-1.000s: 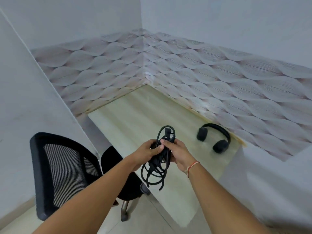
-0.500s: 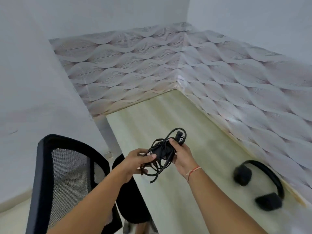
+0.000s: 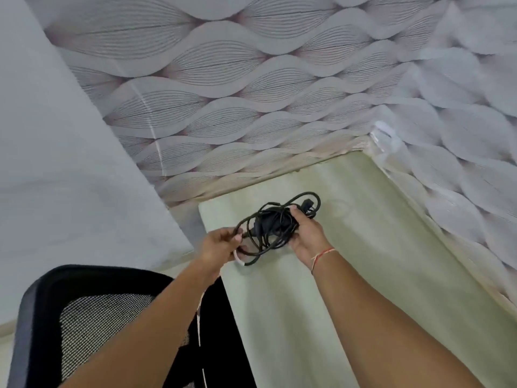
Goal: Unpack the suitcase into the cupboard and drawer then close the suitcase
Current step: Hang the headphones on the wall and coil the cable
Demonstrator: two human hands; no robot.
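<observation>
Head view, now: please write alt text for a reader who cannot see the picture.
Two hands hold a tangled black charger cable above a pale desk: the left hand pinches one loop, the right hand grips the bundle. A black mesh chair stands at lower left, and wave-patterned wallpaper covers the corner walls behind.

I see bare desk [image 3: 377, 275] ahead and right of my hands, room to reach. Patterned walls [image 3: 223, 107] close desk's back and right edges. Chair back [image 3: 92, 317] blocks lower left, touching desk edge.
</observation>
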